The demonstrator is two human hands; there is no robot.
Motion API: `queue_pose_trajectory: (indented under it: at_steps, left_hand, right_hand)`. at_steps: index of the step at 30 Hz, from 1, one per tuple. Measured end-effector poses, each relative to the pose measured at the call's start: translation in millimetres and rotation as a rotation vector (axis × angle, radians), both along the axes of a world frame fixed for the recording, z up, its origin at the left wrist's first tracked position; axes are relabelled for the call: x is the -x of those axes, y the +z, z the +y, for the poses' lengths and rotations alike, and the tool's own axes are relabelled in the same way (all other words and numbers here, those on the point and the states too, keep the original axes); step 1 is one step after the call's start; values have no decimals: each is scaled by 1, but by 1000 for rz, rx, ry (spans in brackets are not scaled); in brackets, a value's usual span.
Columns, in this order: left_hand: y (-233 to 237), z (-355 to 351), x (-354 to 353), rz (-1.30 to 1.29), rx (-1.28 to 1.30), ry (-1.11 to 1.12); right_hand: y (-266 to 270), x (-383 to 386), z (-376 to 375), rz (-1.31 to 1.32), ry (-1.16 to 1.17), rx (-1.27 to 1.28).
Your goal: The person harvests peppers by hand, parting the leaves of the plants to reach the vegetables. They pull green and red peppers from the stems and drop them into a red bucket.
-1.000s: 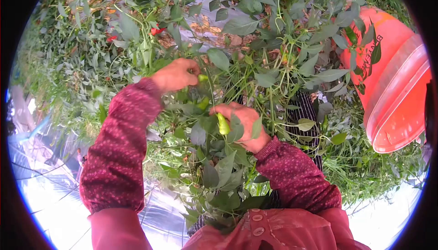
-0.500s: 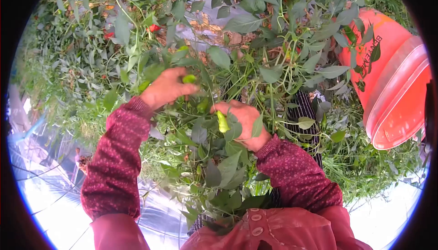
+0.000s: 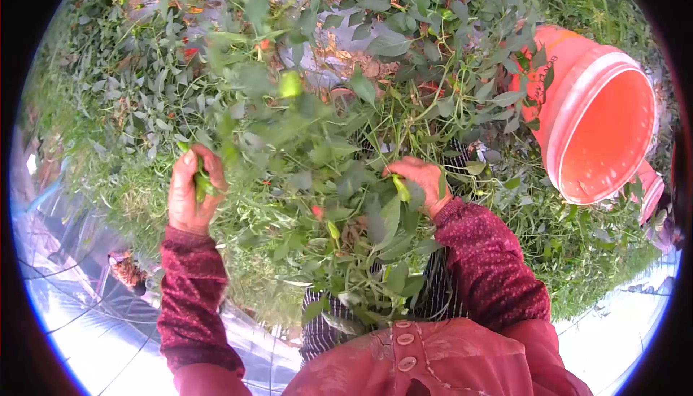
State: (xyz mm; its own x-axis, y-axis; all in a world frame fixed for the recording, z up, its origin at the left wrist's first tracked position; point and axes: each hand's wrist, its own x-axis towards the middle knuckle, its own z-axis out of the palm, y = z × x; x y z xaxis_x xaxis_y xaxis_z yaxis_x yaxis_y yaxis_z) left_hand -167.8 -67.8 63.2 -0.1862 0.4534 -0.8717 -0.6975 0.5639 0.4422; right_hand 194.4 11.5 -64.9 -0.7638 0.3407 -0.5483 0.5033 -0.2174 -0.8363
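My left hand [image 3: 193, 188], raised at the left of the plants, is closed round green peppers [image 3: 203, 181], one tip poking out above the fingers. Right of centre, among the leaves, my right hand [image 3: 421, 179] has its fingers bent and pressed together at a light green pepper [image 3: 401, 188]. Leaves partly cover its fingertips. Between the hands spreads the pepper plant [image 3: 339, 154], where another green pepper [image 3: 333, 230] hangs lower down. A blurred yellow-green pepper [image 3: 290, 85] shows above.
A red bucket [image 3: 606, 132] lies tilted at the right, its opening facing me. Striped cloth [image 3: 325, 327] covers my legs below the plants. Pale plastic sheeting [image 3: 94, 324] lies at the lower left. A few red peppers [image 3: 190, 52] show at the upper left.
My left hand has moved left and down, away from the plant's middle, with peppers in it. My right hand has shifted slightly right. The bucket appears further left, its opening more visible.
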Motion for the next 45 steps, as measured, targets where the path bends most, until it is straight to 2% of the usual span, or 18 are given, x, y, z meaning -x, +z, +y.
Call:
queue_pose_trajectory:
  at_steps: [2,4,5,6,11,12,14,17,21,23,25,29,31,33,36,39,40,45]
  left_hand:
    - [20,6,9,57,14,-66]
    - [36,28,8,122,217,-406]
    - [33,37,-1,124,207,-404]
    - [25,49,-16,211,101,-584]
    - [-56,66,-78,801,-174,-1430]
    - [-71,62,-84,796,-181,-1425]
    - [-89,54,-90,663,66,-1913]
    - [-57,45,-100,353,233,-2027]
    - [-20,-14,-136,489,149,-1700]
    - [-2,-19,-165,480,147,-1850]
    - [0,-32,-194,613,96,-1766]
    - [-2,-42,-220,728,47,-1628]
    - [-1,-42,-220,735,58,-1605]
    - [-3,-49,-221,700,40,-1686]
    - [-3,-49,-225,735,43,-1689]
    - [-1,-49,-229,723,78,-1709]
    - [0,-48,-231,729,78,-1710]
    - [2,-52,-228,763,30,-1699]
  right_hand:
    - [6,-3,4,-55,133,-61]
    - [9,0,0,-97,126,-4]
    - [9,0,1,-140,117,57]
    - [13,2,11,-27,241,-203]
    - [24,1,20,-159,381,-140]
    - [30,3,25,-191,422,-142]
    - [31,1,26,-217,467,-138]
    - [21,-13,20,-152,438,-230]
    - [17,-12,29,-189,431,-9]
    - [15,-15,26,-146,349,20]
    - [14,-16,30,-51,349,-63]
    - [52,5,69,-341,621,-123]
    - [76,22,93,-353,688,-609]
    - [102,53,117,-217,364,-787]
    - [114,97,101,-6,106,-603]
    - [79,110,35,-130,443,-266]
    - [69,116,22,-316,607,-145]
    - [32,107,-24,-369,586,123]
